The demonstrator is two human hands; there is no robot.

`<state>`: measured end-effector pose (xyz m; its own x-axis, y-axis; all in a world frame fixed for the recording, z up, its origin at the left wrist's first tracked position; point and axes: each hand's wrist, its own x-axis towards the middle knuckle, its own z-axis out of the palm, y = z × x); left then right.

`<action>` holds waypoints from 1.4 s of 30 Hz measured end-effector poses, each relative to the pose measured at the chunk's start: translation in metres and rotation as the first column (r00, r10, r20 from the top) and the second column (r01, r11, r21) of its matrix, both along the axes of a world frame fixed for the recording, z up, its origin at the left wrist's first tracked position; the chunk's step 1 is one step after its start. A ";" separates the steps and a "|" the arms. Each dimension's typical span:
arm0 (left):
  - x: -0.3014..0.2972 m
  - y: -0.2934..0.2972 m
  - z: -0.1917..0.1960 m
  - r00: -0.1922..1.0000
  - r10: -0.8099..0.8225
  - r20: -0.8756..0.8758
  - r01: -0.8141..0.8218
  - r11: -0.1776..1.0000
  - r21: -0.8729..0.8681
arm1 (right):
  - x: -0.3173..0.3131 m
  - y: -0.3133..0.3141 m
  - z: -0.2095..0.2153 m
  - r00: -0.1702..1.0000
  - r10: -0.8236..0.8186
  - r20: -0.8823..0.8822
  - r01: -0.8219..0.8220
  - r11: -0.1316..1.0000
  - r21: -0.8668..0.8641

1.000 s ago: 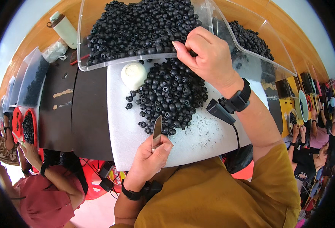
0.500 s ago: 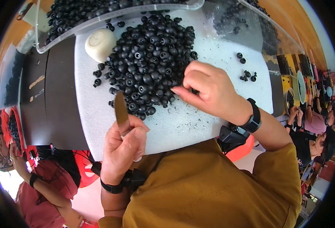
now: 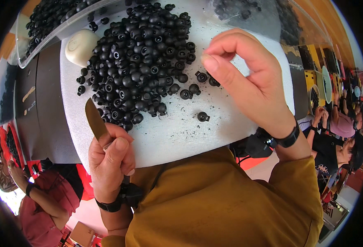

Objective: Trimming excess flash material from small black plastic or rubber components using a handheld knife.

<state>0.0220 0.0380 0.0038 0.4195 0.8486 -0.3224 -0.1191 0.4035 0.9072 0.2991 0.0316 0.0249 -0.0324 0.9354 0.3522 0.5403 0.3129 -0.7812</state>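
While the left hand (image 3: 112, 159) gripped a knife (image 3: 95, 121), black pieces (image 3: 138, 68) lay heaped.
The right hand (image 3: 251, 82) curled near the white board's (image 3: 169, 142) right edge, its grip impossible to tell.

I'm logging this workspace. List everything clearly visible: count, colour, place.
Foam sheet: one, white, centre
Table: one, dark, beneath the sheet
Clear bins: at least two, transparent, top edge
Round parts: many, black, piled on sheet and in bins
Cup or bowl: one, cream, left of pile
Knife: one, metallic, lower left of pile
Cardboard box: one, brown, bottom left
Co-workers: several, mixed clothing, both sides
Shirt: one, mustard, bottom centre
Wristbands: two, black, one per wrist
Left hand: one, bare, gripping the knife
Right hand: one, bare, right of the pile
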 end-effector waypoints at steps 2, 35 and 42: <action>0.001 -0.001 0.000 1.000 0.010 -0.006 -0.010 1.000 0.007 | 0.004 -0.013 0.004 1.000 -0.004 0.030 0.006 0.998 -0.068; 0.030 -0.011 0.028 0.949 -0.290 -0.124 0.309 0.933 0.183 | -0.056 -0.048 -0.024 0.727 0.214 -0.652 -0.353 0.932 -0.087; 0.029 -0.013 0.029 0.886 -0.184 -0.426 0.398 0.772 0.495 | -0.059 -0.054 -0.023 0.639 0.112 -0.761 -0.323 0.937 -0.133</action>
